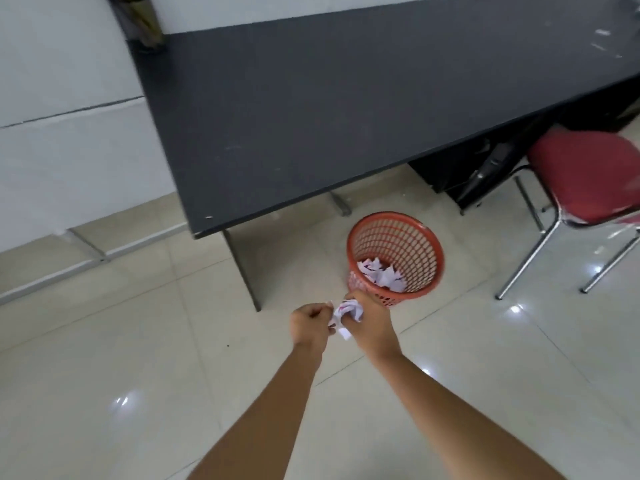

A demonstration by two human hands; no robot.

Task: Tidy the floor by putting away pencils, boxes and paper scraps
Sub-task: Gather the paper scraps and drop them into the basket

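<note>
both arms reach out over the tiled floor (104, 358) toward the bin (395, 233), an orange mesh basket standing on the tiles just in front of the near edge of the desk (311, 109). the right hand (372, 323) is closed around a crumpled paper scrap (348, 311), white with reddish marks, and holds it just short of the bin's near rim, the knuckles overlapping the rim in this view. the left hand (309, 323) is curled into a loose fist just beside the right, on the side away from the bin; its fingertips meet a lower tail of the same scrap, though whether they truly pinch it or only touch it cannot be told. the scrap sits between the two hands, above the floor, not yet inside the bin.

down in the bin lies a heap of paper scraps (382, 275), white with dark and red marks, gathered at the bottom against the near wall.

to the right of the bin stands a chair (585, 174) with a red seat and metal legs, partly tucked under the desk. a desk leg (242, 268) comes down to the floor left of the bin.
</note>
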